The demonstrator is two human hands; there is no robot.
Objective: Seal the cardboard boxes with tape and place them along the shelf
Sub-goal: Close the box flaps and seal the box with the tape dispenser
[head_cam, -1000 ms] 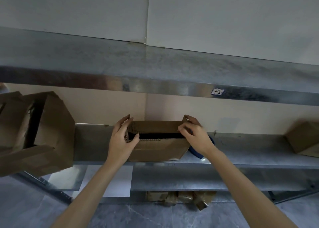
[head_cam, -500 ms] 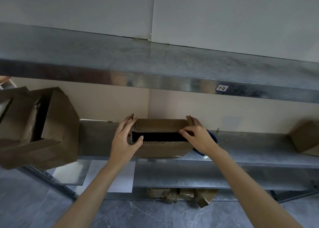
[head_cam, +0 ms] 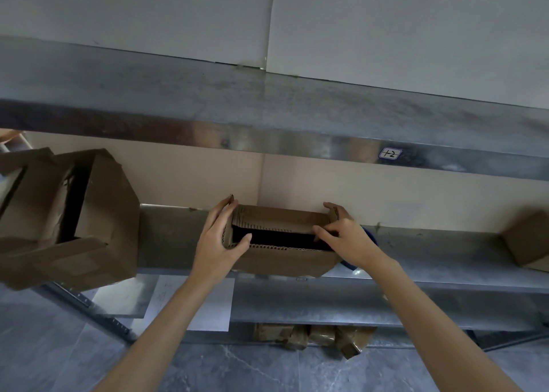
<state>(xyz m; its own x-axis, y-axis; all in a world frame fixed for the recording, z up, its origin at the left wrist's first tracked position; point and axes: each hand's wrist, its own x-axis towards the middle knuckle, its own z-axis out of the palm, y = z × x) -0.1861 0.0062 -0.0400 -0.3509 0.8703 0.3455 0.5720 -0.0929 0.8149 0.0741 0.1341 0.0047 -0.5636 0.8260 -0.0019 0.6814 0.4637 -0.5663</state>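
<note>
A small brown cardboard box (head_cam: 282,259) stands on the middle metal shelf (head_cam: 430,261), its top flaps apart with a dark gap between them. My left hand (head_cam: 218,240) grips the box's left end, thumb hooked into the gap and fingers along the outside. My right hand (head_cam: 347,238) holds the right end, thumb pressing on the flap edge and fingers wrapped round the far corner. A blue tape roll (head_cam: 368,237) lies on the shelf just behind my right hand, mostly hidden.
A larger open cardboard box (head_cam: 98,213) stands at the left of the shelf. Another brown box (head_cam: 528,240) sits at the far right. An upper shelf (head_cam: 267,115) overhangs. Several small taped boxes (head_cam: 315,335) lie under the bottom shelf on the grey floor.
The gap between the flaps has widened. My right hand has shifted from the flap's middle toward the box's right corner. My left hand keeps its grip on the left end.
</note>
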